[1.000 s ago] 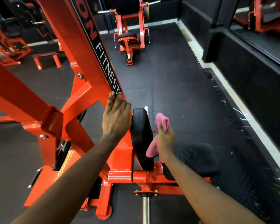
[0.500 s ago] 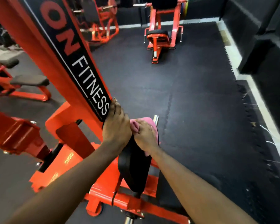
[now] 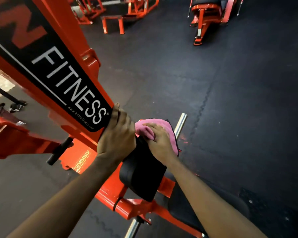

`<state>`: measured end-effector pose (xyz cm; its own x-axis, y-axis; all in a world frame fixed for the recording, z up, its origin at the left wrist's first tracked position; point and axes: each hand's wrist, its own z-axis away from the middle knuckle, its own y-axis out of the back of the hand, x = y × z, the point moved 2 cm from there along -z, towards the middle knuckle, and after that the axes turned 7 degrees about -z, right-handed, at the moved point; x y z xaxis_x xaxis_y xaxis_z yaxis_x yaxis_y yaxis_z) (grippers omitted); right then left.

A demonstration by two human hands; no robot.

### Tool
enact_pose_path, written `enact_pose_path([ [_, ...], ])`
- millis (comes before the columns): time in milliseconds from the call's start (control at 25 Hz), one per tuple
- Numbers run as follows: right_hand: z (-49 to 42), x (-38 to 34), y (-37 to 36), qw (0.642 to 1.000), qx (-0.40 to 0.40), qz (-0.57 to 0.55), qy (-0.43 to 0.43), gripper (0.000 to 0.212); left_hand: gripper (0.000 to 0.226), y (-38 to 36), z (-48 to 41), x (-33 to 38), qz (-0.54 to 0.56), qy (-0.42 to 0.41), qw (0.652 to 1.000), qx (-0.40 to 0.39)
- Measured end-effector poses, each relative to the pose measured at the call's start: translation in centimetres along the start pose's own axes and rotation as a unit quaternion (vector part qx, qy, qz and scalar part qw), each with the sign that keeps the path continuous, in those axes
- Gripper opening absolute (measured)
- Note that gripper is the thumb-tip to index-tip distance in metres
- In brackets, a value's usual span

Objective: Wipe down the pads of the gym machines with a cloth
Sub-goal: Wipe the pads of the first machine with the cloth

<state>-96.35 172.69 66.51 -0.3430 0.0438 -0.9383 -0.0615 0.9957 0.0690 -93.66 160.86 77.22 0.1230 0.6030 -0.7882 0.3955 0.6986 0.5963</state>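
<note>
atop pad (image 3: 143, 170): pink cloth (image 3: 163, 129) under r hand (image 3: 159, 141).
</note>
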Motion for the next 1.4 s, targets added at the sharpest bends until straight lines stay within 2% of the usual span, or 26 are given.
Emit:
enact_pose_path([
  [80,0.7,1.2,0.2,0.995,0.018,-0.031,0.089,0.046,0.032,0.0,0.0,0.0,0.003,0.009,1.0,0.006],
  [160,0.3,1.6,0.4,0.995,0.035,-0.048,0.084,0.045,0.033,0.1,0.0,0.0,0.01,0.016,1.0,0.009],
  [280,0.6,3.7,0.7,0.988,0.082,-0.09,-0.093,0.032,0.035,0.4,-0.1,-0.1,0.017,0.019,1.0,0.014],
  [360,0.8,6.4,1.8,0.95,0.101,-0.162,-0.245,0.011,0.036,0.5,-0.1,-0.2,0.017,0.019,1.0,0.008],
  [440,0.1,8.3,3.3,0.918,0.076,-0.169,-0.35,0.021,0.036,0.6,0.0,-0.2,0.014,0.017,1.0,0.004],
  [480,-0.6,8.1,4.0,0.919,0.052,-0.132,-0.368,0.021,0.036,0.7,0.0,-0.2,0.015,0.017,1.0,0.003],
  [560,-2.1,5.3,5.1,0.939,0.033,-0.057,-0.337,0.02,0.035,0.8,0.0,-0.2,0.015,0.017,1.0,0.001],
  [680,-3.5,-0.3,7.1,0.966,0.081,0.007,-0.244,0.033,0.034,0.8,-0.1,-0.1,0.016,0.018,1.0,-0.002],
  [760,-3.5,-2.4,7.8,0.967,0.096,0.091,-0.218,0.038,0.034,0.8,-0.1,-0.1,0.021,0.02,1.0,-0.006],
  [800,-3.3,-2.5,7.4,0.964,0.076,0.118,-0.224,0.035,0.034,0.8,-0.1,-0.1,0.021,0.021,1.0,-0.006],
  [840,-2.7,-2.5,6.3,0.966,0.034,0.117,-0.23,0.029,0.034,0.8,-0.1,-0.1,0.021,0.022,1.0,-0.007],
  [920,-1.4,-0.5,3.0,0.973,-0.038,0.036,-0.224,0.018,0.033,0.8,0.0,-0.1,0.021,0.023,0.999,-0.007],
  [960,-0.9,1.0,1.7,0.975,-0.033,-0.018,-0.218,0.017,0.033,0.8,0.0,-0.1,0.021,0.023,0.999,-0.007],
  [1040,-0.6,4.7,1.3,0.956,0.03,-0.09,-0.278,0.023,0.033,0.8,-0.1,-0.1,0.021,0.025,0.999,-0.009],
  [1120,-0.2,8.2,2.6,0.924,0.055,-0.084,-0.369,0.025,0.034,0.8,-0.1,-0.1,0.022,0.025,0.999,-0.01],
  [1200,0.5,10.8,3.6,0.903,0.031,-0.076,-0.422,0.015,0.034,0.9,-0.1,-0.1,0.024,0.027,0.999,-0.005],
  [1280,0.1,11.3,3.6,0.908,0.012,-0.063,-0.415,0.019,0.036,0.9,-0.2,0.0,0.026,0.026,0.999,-0.004],
  [1400,-2.0,8.4,2.9,0.941,-0.008,-0.058,-0.334,0.017,0.034,0.7,-0.2,0.0,0.025,0.027,0.999,-0.006],
])
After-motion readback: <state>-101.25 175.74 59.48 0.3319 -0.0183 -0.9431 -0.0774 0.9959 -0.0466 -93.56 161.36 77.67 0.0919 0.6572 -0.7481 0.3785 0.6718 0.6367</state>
